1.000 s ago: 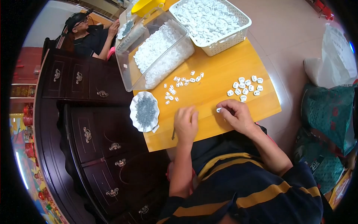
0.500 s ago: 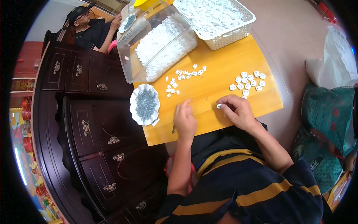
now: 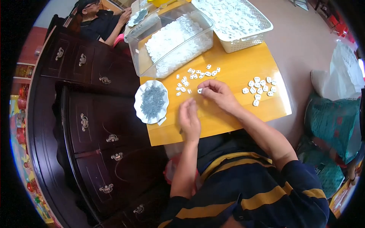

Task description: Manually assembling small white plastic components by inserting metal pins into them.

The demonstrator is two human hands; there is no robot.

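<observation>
My right hand [image 3: 220,95] pinches a small white plastic piece [image 3: 200,91] between thumb and fingertips, over the middle of the table. Just left and nearer, my left hand [image 3: 189,119] is curled with its fingers together. A short dark tip [image 3: 180,131] shows at its outer edge; what the hand holds is hidden. Past my fingers lies a loose group of small white pieces [image 3: 185,81] with dark holes. Larger white pieces [image 3: 259,90] are grouped at the right. A white scalloped dish [image 3: 164,110] of grey metal screws or pins [image 3: 153,102] stands left of my left hand.
A clear plastic bin [image 3: 133,53] and a white basket [image 3: 249,41], both full of white pieces, stand at the table's [image 3: 224,125] far side. Dark wooden drawers [image 3: 102,121] flank the left. Sacks [image 3: 329,119] stand at the right. Another person [image 3: 100,26] sits at far left.
My right hand has moved left and farther out, from beside the larger pieces toward the small group, still pinching a white piece. My left hand stays nearly in place. The view has shifted slightly.
</observation>
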